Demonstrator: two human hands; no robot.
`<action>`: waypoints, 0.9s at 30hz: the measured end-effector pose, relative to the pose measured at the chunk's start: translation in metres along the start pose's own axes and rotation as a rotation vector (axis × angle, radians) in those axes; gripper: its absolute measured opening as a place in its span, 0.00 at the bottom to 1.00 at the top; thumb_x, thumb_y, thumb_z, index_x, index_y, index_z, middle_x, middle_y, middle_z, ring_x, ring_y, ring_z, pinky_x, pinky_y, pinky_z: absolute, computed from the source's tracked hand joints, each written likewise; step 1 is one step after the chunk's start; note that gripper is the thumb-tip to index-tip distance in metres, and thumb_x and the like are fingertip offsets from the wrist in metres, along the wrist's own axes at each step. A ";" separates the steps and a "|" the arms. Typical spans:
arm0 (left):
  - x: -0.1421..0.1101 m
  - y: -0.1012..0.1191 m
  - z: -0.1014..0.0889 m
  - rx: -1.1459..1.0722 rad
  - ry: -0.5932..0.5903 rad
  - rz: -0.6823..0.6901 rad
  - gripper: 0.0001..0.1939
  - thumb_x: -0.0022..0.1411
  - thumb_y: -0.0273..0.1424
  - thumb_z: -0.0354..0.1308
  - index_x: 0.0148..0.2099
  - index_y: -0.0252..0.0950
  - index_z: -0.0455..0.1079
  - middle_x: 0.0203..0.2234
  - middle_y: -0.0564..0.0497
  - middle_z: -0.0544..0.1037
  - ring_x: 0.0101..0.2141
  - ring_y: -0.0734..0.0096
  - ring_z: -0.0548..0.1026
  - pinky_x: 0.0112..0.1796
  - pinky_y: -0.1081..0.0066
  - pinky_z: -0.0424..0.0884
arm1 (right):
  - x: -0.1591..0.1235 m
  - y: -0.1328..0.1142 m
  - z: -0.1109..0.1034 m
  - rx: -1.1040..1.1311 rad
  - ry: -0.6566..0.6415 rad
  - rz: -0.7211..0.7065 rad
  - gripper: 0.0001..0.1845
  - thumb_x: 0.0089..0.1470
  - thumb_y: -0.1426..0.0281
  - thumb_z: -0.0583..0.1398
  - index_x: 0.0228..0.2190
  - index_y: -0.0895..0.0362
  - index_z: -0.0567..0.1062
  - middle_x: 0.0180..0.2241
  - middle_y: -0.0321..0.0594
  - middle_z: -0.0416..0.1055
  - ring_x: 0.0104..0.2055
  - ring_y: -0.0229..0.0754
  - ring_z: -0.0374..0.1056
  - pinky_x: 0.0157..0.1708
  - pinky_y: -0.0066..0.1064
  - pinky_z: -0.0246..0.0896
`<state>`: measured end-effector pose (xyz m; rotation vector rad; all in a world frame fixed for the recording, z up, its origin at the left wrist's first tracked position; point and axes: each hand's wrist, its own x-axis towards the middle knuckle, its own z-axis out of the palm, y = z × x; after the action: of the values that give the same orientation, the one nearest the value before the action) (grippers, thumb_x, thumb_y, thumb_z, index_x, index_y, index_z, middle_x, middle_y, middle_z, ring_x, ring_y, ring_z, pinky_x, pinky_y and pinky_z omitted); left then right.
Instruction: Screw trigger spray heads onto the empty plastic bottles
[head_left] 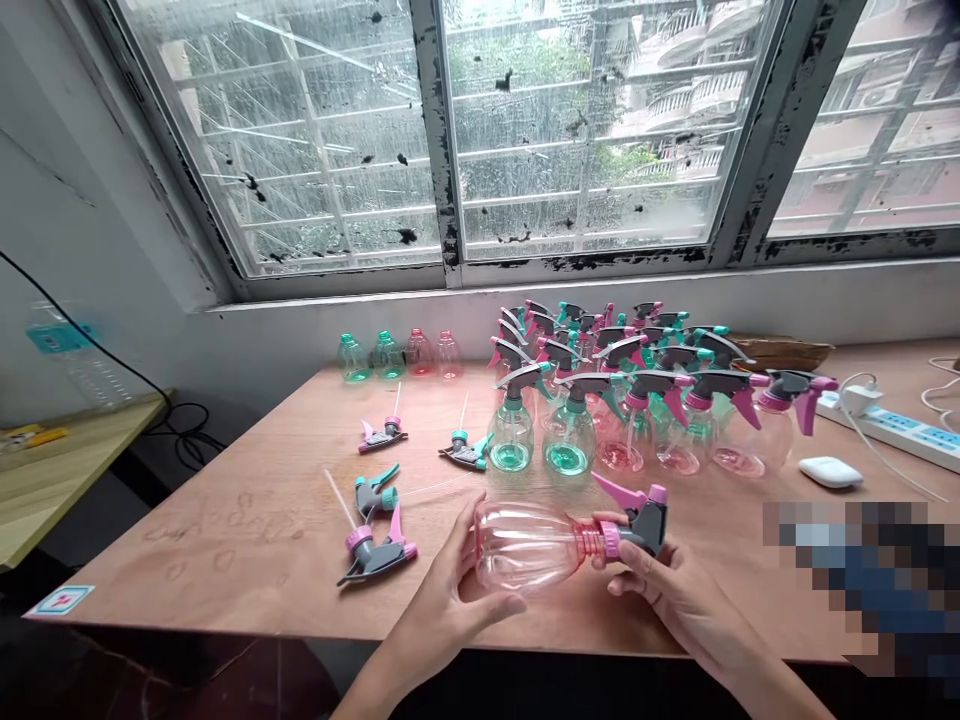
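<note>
A clear pink spray bottle (529, 545) lies on its side above the near edge of the wooden table (247, 520). My left hand (450, 600) wraps round its body from below. At the bottle's neck my right hand (664, 590) grips the pink collar and the grey trigger head (637, 515) with the pink trigger pointing up-left. Several loose trigger heads (379, 550) with dip tubes lie on the table left of my hands.
Several assembled pink and green spray bottles (615, 400) stand in rows at the back. Headless bottles (397, 355) stand near the wall under the window. A white power strip (892, 425) and white earbud case (830, 471) lie at right. A lower table (67, 460) is at left.
</note>
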<state>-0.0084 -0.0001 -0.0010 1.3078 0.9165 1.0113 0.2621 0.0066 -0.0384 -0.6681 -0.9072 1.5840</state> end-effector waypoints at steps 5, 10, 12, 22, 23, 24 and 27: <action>0.004 -0.004 0.002 0.072 -0.056 -0.003 0.61 0.55 0.30 0.72 0.74 0.50 0.31 0.63 0.40 0.66 0.57 0.54 0.72 0.62 0.52 0.62 | -0.004 -0.001 0.001 -0.023 0.015 -0.007 0.19 0.57 0.65 0.75 0.48 0.51 0.79 0.37 0.36 0.79 0.28 0.39 0.73 0.30 0.26 0.73; 0.010 -0.013 -0.002 0.020 -0.073 -0.058 0.59 0.52 0.30 0.73 0.74 0.46 0.37 0.69 0.37 0.54 0.63 0.47 0.64 0.61 0.50 0.62 | 0.001 0.004 0.004 -0.153 0.017 -0.033 0.25 0.55 0.61 0.75 0.50 0.56 0.76 0.32 0.39 0.78 0.24 0.40 0.70 0.26 0.27 0.70; 0.012 -0.012 -0.002 0.007 -0.100 -0.059 0.55 0.53 0.30 0.73 0.74 0.44 0.43 0.69 0.37 0.54 0.63 0.47 0.64 0.62 0.50 0.61 | 0.002 0.007 0.005 -0.189 0.041 -0.058 0.29 0.54 0.60 0.75 0.51 0.57 0.74 0.29 0.39 0.76 0.25 0.42 0.70 0.24 0.27 0.69; 0.006 -0.003 0.000 0.056 -0.095 0.025 0.56 0.58 0.30 0.69 0.74 0.49 0.34 0.67 0.39 0.62 0.59 0.50 0.70 0.59 0.55 0.67 | -0.002 0.010 0.008 -0.336 -0.003 -0.062 0.27 0.54 0.51 0.73 0.42 0.57 0.73 0.18 0.33 0.72 0.18 0.43 0.67 0.20 0.30 0.67; 0.004 -0.002 0.000 0.074 -0.085 0.017 0.58 0.56 0.30 0.71 0.75 0.48 0.33 0.68 0.39 0.59 0.63 0.48 0.66 0.61 0.54 0.64 | -0.002 0.010 0.008 -0.340 0.003 -0.076 0.27 0.53 0.51 0.73 0.41 0.57 0.73 0.18 0.34 0.72 0.18 0.43 0.67 0.20 0.30 0.66; 0.002 -0.001 0.000 0.088 -0.076 0.011 0.60 0.54 0.31 0.72 0.75 0.48 0.34 0.70 0.40 0.55 0.66 0.47 0.59 0.64 0.53 0.59 | -0.002 0.010 0.008 -0.344 0.002 -0.088 0.26 0.53 0.52 0.74 0.41 0.57 0.73 0.18 0.34 0.72 0.18 0.43 0.67 0.21 0.29 0.65; -0.003 0.002 -0.001 0.095 -0.092 0.010 0.56 0.58 0.38 0.70 0.75 0.46 0.35 0.73 0.43 0.48 0.71 0.50 0.45 0.68 0.53 0.47 | -0.004 0.010 0.005 -0.376 -0.022 -0.099 0.24 0.55 0.53 0.73 0.40 0.57 0.74 0.19 0.35 0.73 0.20 0.43 0.67 0.22 0.30 0.64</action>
<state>-0.0107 -0.0030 0.0003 1.4277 0.8974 0.9168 0.2532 0.0013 -0.0443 -0.8540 -1.2515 1.3458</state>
